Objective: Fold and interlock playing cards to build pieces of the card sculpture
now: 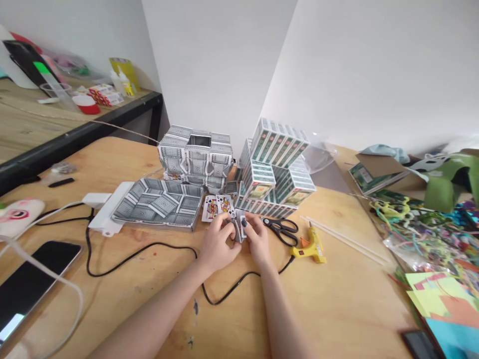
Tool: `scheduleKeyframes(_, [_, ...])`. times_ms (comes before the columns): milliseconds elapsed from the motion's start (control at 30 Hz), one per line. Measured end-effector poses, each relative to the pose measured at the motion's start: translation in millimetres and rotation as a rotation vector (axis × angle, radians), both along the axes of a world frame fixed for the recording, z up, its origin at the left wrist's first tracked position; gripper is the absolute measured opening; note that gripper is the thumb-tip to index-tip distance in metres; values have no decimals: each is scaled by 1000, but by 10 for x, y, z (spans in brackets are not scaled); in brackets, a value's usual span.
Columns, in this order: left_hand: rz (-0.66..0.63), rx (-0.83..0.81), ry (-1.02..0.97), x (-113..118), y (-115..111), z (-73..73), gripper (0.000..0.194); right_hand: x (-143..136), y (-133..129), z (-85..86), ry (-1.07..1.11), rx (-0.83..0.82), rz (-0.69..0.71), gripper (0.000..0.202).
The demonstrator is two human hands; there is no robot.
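Both my hands meet at the middle of the wooden table, with playing cards (238,230) held between them. My left hand (219,242) is closed, thumb and fingers pinching the cards from the left. From the right, my right hand (257,237) grips the same cards with its thumb and fingers. Just beyond them lie face-up playing cards (211,207), a jack and a queen among them. To the left is a shallow tray made of cards (125,218) with a loose card inside. Behind it stands a box built from grey-backed cards (198,164). The fingers partly hide the held cards.
Stacked card packs (262,182) stand behind my right hand. Black scissors (282,230) and a yellow glue gun (310,247) lie to the right, its cord crossing in front. Glue sticks (348,242) lie farther right. A phone (35,279) is at left; craft materials (437,224) crowd the right edge.
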State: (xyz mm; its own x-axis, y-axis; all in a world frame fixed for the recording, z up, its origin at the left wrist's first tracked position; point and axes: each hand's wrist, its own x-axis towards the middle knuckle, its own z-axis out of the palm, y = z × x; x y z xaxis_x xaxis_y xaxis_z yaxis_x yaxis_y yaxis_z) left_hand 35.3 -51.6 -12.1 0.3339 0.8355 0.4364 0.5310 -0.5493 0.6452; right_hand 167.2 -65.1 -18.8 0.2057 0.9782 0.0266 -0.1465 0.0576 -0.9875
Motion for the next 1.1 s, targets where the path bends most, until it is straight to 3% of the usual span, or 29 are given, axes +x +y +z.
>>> scheduleKeyframes(467, [61,-8,9,11,23,-49,12,-60,5,45,15,-56,120,39])
scheduleKeyframes(700, [30,-31,3,20,14,-28,13,-52,-12,110,22,-38,195,37])
scheduleKeyframes(900, [17,-50,13,14,11,-19,20,-37,-14,79,104,-49,271,36])
scheduleKeyframes(1100, [13,-47,-42,-2,0,-9,12,-49,-17,53,260,-135,307,29])
